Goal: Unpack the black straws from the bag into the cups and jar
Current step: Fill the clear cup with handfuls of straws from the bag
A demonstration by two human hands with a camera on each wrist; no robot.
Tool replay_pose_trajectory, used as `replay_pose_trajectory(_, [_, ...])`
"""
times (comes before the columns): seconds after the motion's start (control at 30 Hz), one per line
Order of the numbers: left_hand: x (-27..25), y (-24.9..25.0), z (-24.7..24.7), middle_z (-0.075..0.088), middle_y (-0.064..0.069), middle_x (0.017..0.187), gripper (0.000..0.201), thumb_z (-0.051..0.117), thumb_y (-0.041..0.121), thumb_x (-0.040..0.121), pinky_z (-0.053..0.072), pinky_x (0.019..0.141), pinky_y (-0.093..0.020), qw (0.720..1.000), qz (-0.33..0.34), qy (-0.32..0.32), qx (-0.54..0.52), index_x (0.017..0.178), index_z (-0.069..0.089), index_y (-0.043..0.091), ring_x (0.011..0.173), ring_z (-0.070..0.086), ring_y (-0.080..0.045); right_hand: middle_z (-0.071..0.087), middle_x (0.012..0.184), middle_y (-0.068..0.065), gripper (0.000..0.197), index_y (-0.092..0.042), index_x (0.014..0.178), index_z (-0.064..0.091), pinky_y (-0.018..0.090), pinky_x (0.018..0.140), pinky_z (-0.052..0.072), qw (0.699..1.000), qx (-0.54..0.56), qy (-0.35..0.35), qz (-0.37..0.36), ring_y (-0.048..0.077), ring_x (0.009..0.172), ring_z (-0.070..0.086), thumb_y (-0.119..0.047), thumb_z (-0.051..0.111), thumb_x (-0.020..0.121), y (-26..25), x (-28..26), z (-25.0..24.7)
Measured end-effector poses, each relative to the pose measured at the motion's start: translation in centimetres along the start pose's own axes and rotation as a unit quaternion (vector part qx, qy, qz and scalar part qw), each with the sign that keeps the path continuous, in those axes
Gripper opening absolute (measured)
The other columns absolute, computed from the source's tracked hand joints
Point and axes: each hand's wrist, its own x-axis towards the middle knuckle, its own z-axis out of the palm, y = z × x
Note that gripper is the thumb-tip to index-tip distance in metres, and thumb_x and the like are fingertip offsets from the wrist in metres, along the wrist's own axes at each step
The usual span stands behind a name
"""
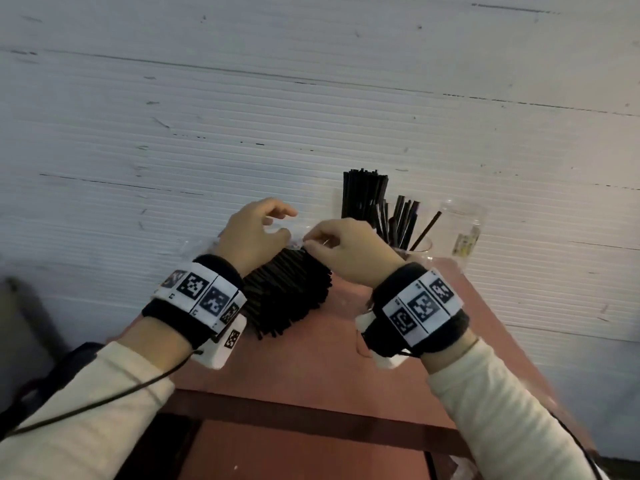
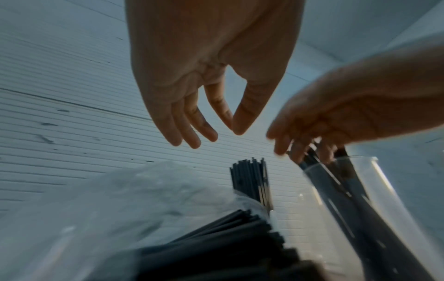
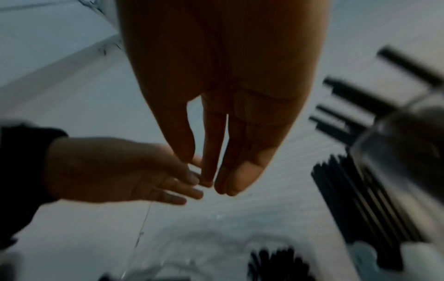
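A thick bundle of black straws [image 1: 291, 292] lies in a clear plastic bag [image 1: 204, 244] on the red-brown table [image 1: 311, 375]. Both hands meet above the bag's far end. My left hand [image 1: 289, 223] has thumb and index tip pressed together [image 2: 232, 130], its other fingers loose. My right hand [image 1: 310, 240] pinches the clear film with thumb against fingertips [image 3: 213, 185]. The film itself barely shows; a thin edge hangs below the hands in the right wrist view. The bag [image 2: 120, 199] and straw ends [image 2: 228, 243] lie under the left hand.
Behind the right hand, an upright pack of straws [image 1: 363, 195] stands against the wall, its holder hidden. A clear cup [image 1: 420, 249] beside it holds several straws. A clear jar [image 1: 464, 226] with a yellow label stands at the far right. The white ribbed wall [image 1: 311, 98] is close behind.
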Motion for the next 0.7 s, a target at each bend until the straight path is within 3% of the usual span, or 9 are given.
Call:
replay_pose_trajectory(0.07, [-0.1,-1.6,-1.3,0.061,-0.002,0.124,0.03,0.066,0.012,0.083,0.046,0.098,-0.039,0.998,-0.016,-0.02,0.051,0.107,0.066,0.029,0.113,0.057,-0.019,0.068,0.103,0.001,0.025,-0.014,0.107,0.07,0.023,0.083,0.043,0.996,-0.031,-0.077,0.025,0.014,0.093,0.059,-0.029,0.055,0.095,0.0,0.9,2.3])
replay_pose_trajectory(0.17, [0.1,-3.7,-2.5,0.058,-0.008,0.134,0.038,0.069,0.009,0.083,0.049,0.092,-0.038,0.986,-0.062,-0.108,0.114,0.116,0.064,0.028,0.102,0.059,-0.024,0.068,0.103,0.007,0.034,-0.01,0.108,0.069,0.036,0.088,0.048,0.981,-0.092,-0.165,0.046,0.023,0.096,0.061,-0.036,0.048,0.098,-0.4,2.3,4.9])
replay_pose_trajectory(0.27, [0.3,-5.3,-2.8,0.046,-0.004,0.148,0.049,0.065,0.003,0.084,0.049,0.095,-0.038,0.975,-0.079,-0.163,0.132,0.123,0.059,0.032,0.118,0.057,-0.03,0.067,0.109,0.012,0.043,-0.004,0.11,0.064,0.031,0.081,0.045,0.963,-0.139,-0.219,0.074,0.027,0.1,0.061,-0.041,0.044,0.099,-1.0,3.5,6.8])
replay_pose_trajectory(0.33, [0.4,-6.1,-2.8,0.047,-0.003,0.148,0.053,0.063,0.0,0.083,0.047,0.097,-0.035,0.977,-0.078,-0.15,0.128,0.122,0.059,0.036,0.126,0.052,-0.026,0.063,0.122,0.012,0.043,-0.007,0.123,0.059,0.031,0.086,0.042,0.956,-0.162,-0.229,0.083,0.027,0.111,0.058,-0.04,0.046,0.099,-1.2,4.2,7.7])
replay_pose_trajectory(0.43, [0.6,-6.7,-3.0,0.053,0.001,0.14,0.057,0.056,-0.009,0.081,0.044,0.086,-0.028,0.985,-0.083,-0.115,0.102,0.116,0.063,0.035,0.13,0.049,-0.019,0.052,0.14,0.009,0.048,-0.016,0.141,0.046,0.034,0.103,0.038,0.959,-0.132,-0.235,0.09,0.026,0.127,0.05,-0.035,0.051,0.097,-1.3,4.9,8.3])
replay_pose_trajectory(0.5, [0.7,-6.7,-3.2,0.058,0.0,0.134,0.062,0.054,-0.01,0.08,0.05,0.082,-0.037,0.988,-0.075,-0.099,0.095,0.104,0.064,0.046,0.12,0.057,-0.024,0.044,0.148,0.006,0.051,-0.021,0.145,0.04,0.034,0.108,0.033,0.96,-0.113,-0.245,0.072,0.025,0.134,0.042,-0.03,0.052,0.097,-1.3,5.0,8.0])
replay_pose_trajectory(0.6, [0.8,-6.9,-3.5,0.061,-0.001,0.128,0.063,0.054,-0.009,0.078,0.053,0.085,-0.041,0.991,-0.056,-0.084,0.086,0.095,0.062,0.052,0.114,0.061,-0.026,0.043,0.148,0.002,0.048,-0.025,0.144,0.042,0.031,0.108,0.03,0.962,-0.107,-0.245,0.046,0.023,0.136,0.04,-0.022,0.051,0.097,-1.0,4.9,7.6])
replay_pose_trajectory(0.7, [0.8,-7.2,-3.5,0.06,-0.002,0.131,0.057,0.057,-0.008,0.08,0.051,0.081,-0.03,0.993,-0.041,-0.08,0.08,0.106,0.066,0.042,0.124,0.054,-0.014,0.053,0.139,-0.001,0.043,-0.027,0.136,0.052,0.026,0.101,0.036,0.973,-0.085,-0.211,0.049,0.02,0.128,0.048,-0.021,0.057,0.094,-0.1,5.1,7.8])
